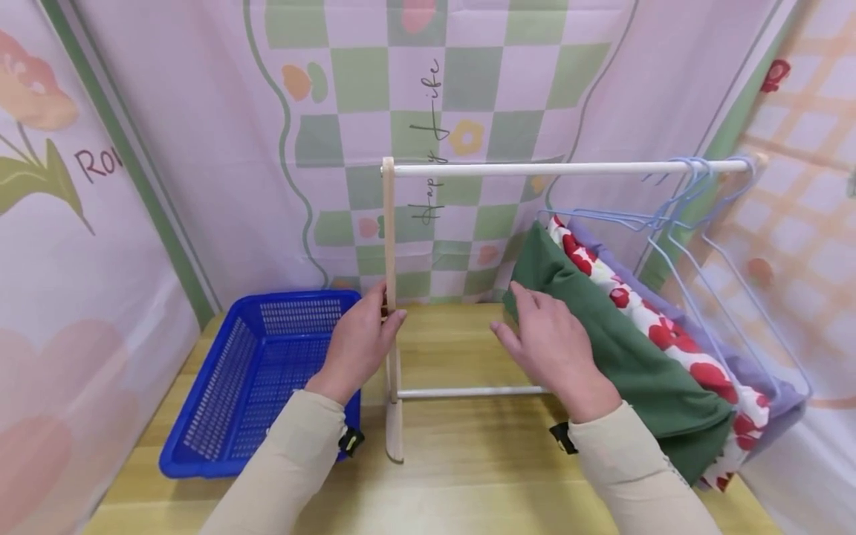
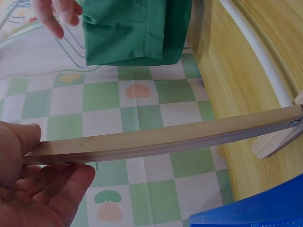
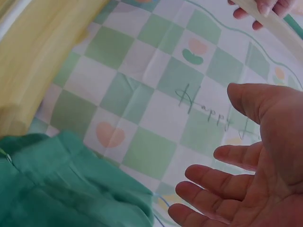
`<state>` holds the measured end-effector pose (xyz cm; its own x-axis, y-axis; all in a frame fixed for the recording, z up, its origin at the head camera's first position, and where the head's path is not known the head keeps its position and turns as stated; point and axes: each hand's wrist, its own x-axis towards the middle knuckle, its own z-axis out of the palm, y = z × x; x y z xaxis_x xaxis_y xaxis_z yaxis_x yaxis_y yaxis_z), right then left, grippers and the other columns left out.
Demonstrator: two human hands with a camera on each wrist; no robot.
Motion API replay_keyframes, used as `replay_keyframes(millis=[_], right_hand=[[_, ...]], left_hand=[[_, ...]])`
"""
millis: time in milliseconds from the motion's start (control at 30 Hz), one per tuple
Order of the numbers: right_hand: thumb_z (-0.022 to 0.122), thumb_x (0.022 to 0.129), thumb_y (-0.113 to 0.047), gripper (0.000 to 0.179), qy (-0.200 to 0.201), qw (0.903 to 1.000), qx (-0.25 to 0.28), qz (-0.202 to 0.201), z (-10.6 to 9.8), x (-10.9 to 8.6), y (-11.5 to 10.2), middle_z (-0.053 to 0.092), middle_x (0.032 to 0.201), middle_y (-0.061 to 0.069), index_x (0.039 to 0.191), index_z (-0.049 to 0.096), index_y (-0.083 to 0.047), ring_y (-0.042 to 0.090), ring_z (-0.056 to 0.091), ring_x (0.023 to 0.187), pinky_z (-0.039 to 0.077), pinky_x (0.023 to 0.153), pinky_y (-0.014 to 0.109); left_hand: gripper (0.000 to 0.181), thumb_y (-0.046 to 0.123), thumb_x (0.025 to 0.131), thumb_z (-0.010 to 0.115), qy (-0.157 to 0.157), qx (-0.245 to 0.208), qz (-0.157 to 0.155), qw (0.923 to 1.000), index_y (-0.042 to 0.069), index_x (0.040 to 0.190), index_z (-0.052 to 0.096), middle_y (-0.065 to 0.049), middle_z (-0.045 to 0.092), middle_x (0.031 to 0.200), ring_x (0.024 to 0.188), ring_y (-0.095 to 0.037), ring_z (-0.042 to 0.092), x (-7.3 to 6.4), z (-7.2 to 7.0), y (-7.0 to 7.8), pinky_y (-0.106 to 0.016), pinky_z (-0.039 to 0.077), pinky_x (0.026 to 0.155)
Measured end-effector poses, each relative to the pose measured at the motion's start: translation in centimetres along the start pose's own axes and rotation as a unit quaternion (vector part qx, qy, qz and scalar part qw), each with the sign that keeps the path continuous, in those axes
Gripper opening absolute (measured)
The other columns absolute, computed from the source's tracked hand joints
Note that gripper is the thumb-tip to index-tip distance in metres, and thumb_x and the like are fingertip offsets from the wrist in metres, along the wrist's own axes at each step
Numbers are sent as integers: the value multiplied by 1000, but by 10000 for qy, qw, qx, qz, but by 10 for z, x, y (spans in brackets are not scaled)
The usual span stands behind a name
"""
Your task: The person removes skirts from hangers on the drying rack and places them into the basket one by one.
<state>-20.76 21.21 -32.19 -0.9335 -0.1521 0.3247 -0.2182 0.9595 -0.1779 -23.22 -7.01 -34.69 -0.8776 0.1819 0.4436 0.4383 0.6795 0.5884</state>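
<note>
of the hands, the left hand grips the wooden post at the rack's left end, thumb on one side and fingers on the other; the right hand is open, fingers spread and holding nothing, just beside the green cloth; that cloth hangs with a red-flowered cloth and a purple cloth on blue hangers at the right end of the white top rod; the rack stands on the wooden surface, right of a blue basket

Basket left of rack, both on table
</note>
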Motion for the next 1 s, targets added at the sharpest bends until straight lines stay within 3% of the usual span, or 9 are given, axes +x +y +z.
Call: replay_keyframes(millis=[133, 333, 533, 667, 833, 1000], right_hand=[[66, 101, -41, 72, 260, 9995, -14, 162, -12, 0, 5, 56, 142, 31, 155, 43, 1, 53, 54, 126, 47, 100, 70], [68, 99, -36, 66, 1017, 9943, -181, 275, -31, 3, 14, 60, 131, 36, 149, 50, 4, 59, 57, 115, 48, 92, 73], [69, 97, -29, 55, 1987, 9788, -311, 385, -46, 5, 22, 63, 117, 38, 138, 58, 7, 61, 58, 101, 47, 85, 72], [68, 96, -25, 50, 2446, 9676, -380, 508, -55, 5, 28, 64, 117, 38, 132, 59, 8, 62, 57, 99, 46, 85, 73], [65, 96, -21, 48, 2822, 9558, -404, 723, -65, 4, 36, 63, 119, 39, 132, 59, 9, 62, 55, 105, 44, 91, 71], [62, 98, -21, 50, 2886, 9513, -292, 1048, -73, 3, 41, 60, 124, 40, 139, 57, 6, 63, 52, 111, 41, 95, 71]], left_hand=[[42, 23, 106, 63, 43, 71, -8, 10000, 7, 143, 53, -13, 73, 116, 96, -24, 71, -1, 1, 0, -39, 62, 78], [30, 20, 106, 64, 132, 97, 16, 9999, 6, 132, 59, -10, 73, 106, 86, -22, 69, -1, 1, 1, -36, 61, 72], [20, 20, 106, 63, 154, 148, -6, 9998, 6, 120, 61, -8, 71, 97, 80, -21, 67, -1, 1, 1, -36, 59, 68], [17, 21, 106, 63, 138, 166, -24, 9998, 7, 117, 61, -7, 70, 96, 80, -21, 66, -1, 1, 1, -36, 59, 68], [13, 21, 106, 63, 158, 220, -5, 9996, 9, 111, 61, -5, 67, 90, 76, -20, 63, -1, 1, 0, -36, 57, 66], [13, 19, 105, 65, 203, 238, 39, 9995, 8, 110, 61, -6, 67, 89, 75, -20, 63, -1, 2, -1, -36, 57, 65]])
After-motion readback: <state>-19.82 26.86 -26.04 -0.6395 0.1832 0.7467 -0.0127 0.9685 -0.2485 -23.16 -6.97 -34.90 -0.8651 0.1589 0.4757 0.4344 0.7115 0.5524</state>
